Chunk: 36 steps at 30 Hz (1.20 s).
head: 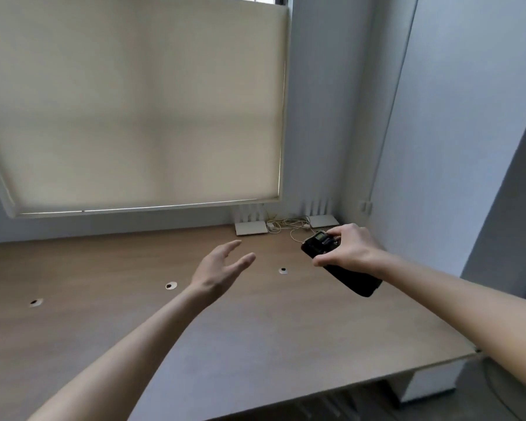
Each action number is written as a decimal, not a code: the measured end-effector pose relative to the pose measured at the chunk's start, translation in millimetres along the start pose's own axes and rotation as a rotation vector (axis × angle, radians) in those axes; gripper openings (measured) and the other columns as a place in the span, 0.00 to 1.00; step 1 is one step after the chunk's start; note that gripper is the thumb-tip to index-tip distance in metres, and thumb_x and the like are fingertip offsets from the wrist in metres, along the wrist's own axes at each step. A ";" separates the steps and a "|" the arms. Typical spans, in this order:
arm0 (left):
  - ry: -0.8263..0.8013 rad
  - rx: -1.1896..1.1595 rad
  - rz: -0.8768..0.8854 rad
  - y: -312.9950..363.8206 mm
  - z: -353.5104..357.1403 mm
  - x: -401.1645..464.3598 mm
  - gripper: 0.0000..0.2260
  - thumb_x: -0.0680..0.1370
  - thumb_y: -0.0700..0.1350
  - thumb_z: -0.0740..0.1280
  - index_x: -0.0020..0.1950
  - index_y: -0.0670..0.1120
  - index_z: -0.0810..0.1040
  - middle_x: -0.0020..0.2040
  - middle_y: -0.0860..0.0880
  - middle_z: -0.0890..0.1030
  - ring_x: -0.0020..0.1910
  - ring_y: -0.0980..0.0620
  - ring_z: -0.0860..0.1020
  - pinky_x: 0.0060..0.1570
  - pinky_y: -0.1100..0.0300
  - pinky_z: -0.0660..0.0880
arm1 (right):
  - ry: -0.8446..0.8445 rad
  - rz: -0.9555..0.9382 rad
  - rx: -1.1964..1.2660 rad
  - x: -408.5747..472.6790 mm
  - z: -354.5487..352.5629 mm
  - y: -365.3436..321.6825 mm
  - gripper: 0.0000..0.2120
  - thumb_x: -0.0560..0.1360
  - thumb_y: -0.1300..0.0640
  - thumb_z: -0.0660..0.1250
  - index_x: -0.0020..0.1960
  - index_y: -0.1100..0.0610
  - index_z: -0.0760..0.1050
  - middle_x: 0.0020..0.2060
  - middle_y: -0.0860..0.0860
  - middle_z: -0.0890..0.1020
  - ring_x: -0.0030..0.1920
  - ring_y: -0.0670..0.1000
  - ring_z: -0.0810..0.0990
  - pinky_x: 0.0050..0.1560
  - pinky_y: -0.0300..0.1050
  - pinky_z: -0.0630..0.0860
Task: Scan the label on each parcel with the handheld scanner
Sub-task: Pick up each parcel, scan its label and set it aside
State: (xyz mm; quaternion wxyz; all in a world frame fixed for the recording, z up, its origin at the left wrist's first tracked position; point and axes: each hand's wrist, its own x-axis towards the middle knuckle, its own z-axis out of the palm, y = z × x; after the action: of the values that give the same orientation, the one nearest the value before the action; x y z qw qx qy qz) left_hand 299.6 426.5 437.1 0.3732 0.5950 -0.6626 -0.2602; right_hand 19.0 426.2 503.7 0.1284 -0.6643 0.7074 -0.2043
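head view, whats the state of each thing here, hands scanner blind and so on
right hand: grips the handheld scanner, held above the desk
handheld scanner: black, small screen facing up
left hand: open, fingers straight, holds nothing
roller blind: pulled down over the window
routers: two, flat on the desk, cables lying between them
parcels: none in view

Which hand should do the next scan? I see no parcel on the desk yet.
The right hand: its fingers already grip the black scanner above the desk. The left hand is open and holds nothing, so it seems better placed to fetch a parcel.
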 end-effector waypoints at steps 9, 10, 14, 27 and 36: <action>-0.061 0.052 -0.084 -34.4 87.3 73.1 0.28 0.77 0.61 0.69 0.74 0.51 0.73 0.72 0.50 0.74 0.71 0.51 0.71 0.71 0.54 0.67 | -0.102 0.014 0.039 90.4 54.3 50.5 0.39 0.56 0.35 0.81 0.66 0.41 0.80 0.56 0.46 0.86 0.57 0.52 0.83 0.55 0.44 0.80; -0.066 0.052 -0.098 -44.5 95.9 83.7 0.28 0.77 0.61 0.69 0.74 0.51 0.73 0.72 0.50 0.74 0.71 0.51 0.71 0.71 0.55 0.67 | -0.110 0.018 0.033 103.2 65.7 53.9 0.37 0.57 0.37 0.82 0.65 0.40 0.81 0.55 0.45 0.86 0.55 0.52 0.82 0.53 0.43 0.79; -0.096 0.046 -0.160 -98.4 132.0 125.9 0.29 0.76 0.62 0.69 0.74 0.50 0.72 0.73 0.51 0.74 0.71 0.52 0.71 0.71 0.54 0.67 | -0.160 0.012 0.012 157.8 120.5 68.3 0.31 0.58 0.39 0.82 0.60 0.42 0.84 0.50 0.45 0.85 0.50 0.51 0.80 0.48 0.41 0.75; -0.220 0.059 -0.447 -300.5 265.4 204.5 0.30 0.75 0.65 0.68 0.74 0.54 0.71 0.72 0.54 0.74 0.69 0.55 0.72 0.67 0.53 0.70 | -0.388 0.095 -0.020 284.2 362.7 128.1 0.23 0.61 0.44 0.79 0.54 0.45 0.80 0.50 0.46 0.74 0.52 0.54 0.78 0.42 0.44 0.68; -0.248 0.083 -0.577 -391.6 322.6 204.3 0.27 0.77 0.62 0.67 0.74 0.56 0.70 0.72 0.58 0.72 0.69 0.56 0.72 0.67 0.54 0.69 | -0.483 0.110 -0.089 320.1 493.3 158.8 0.29 0.64 0.46 0.79 0.63 0.48 0.78 0.59 0.50 0.74 0.57 0.57 0.80 0.47 0.46 0.71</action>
State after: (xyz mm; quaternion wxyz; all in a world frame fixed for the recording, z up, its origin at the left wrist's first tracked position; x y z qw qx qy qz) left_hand 270.1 132.4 -23.1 0.1759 0.7369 -0.5168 -0.3986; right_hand 74.7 55.5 23.7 0.2752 -0.6594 0.6996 -0.0008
